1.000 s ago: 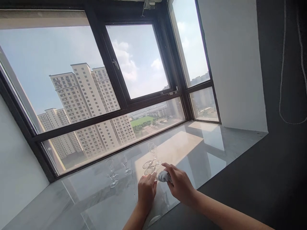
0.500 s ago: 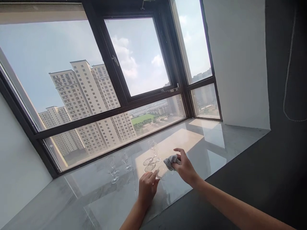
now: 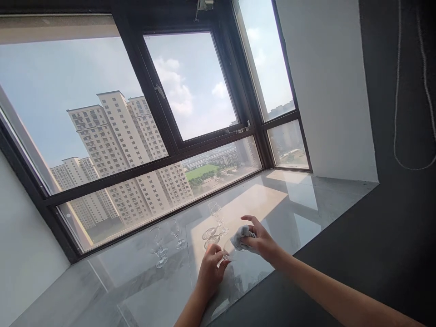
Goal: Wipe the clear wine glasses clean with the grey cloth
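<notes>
My left hand [image 3: 210, 270] is closed around a clear drinking glass [image 3: 229, 250], which is tilted toward my right hand. A crumpled grey-white cloth [image 3: 241, 238] is gripped in my right hand [image 3: 261, 240], with one finger lifted away from it. The cloth is against the mouth end of the glass; whether part of it goes inside I cannot tell. Just beyond my hands, clear stemmed glasses [image 3: 221, 222] stand upright, with curved glass-like shadows beside them.
More stemmed glasses [image 3: 161, 252] stand upright on the left of the glossy grey windowsill [image 3: 150, 295]. A dark-framed window [image 3: 204, 152] rises behind the sill. At the right, a white wall [image 3: 330, 91] meets a dark area where a looped cord [image 3: 397, 113] hangs.
The cloth in my right hand has come in against the mouth end of the glass. My left hand keeps its hold. The whole view has shifted slightly.
</notes>
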A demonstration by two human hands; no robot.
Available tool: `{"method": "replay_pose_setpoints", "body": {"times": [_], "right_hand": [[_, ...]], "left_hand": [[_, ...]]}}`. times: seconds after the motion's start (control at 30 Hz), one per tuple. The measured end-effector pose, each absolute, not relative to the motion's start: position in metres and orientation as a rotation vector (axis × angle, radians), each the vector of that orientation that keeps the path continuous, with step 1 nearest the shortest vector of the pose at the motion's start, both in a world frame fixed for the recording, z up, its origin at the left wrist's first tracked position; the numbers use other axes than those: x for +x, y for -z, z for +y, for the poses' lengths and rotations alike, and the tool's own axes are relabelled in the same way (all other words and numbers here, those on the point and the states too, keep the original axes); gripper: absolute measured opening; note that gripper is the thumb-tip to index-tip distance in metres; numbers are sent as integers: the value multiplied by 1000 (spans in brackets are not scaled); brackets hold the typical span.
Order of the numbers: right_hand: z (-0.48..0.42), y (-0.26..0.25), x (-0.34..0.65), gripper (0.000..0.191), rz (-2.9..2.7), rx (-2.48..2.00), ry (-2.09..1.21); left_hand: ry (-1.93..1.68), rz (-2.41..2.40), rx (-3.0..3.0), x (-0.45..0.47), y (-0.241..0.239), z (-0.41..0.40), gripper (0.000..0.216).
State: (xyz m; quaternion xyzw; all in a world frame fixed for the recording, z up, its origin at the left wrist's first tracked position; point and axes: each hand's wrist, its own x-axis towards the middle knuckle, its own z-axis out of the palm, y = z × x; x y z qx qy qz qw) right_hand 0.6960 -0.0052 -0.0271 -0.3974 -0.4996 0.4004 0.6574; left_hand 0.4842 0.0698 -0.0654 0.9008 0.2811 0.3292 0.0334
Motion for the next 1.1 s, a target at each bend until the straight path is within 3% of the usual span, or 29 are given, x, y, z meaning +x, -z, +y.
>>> {"method": "replay_pose_setpoints", "body": {"times": [0.17, 0.37, 1.1], "right_hand": [[7, 52, 712, 52, -1100, -1091, -586], [13, 90, 731, 46, -1345, -1432, -190], [13, 97, 731, 47, -1309, -1643, -68]], "left_hand": [[-968, 956, 2795, 482, 70, 77, 32], [-980, 1018, 2545, 481, 77, 88, 21], [-787, 1333, 2525, 534, 77, 134, 11]]}}
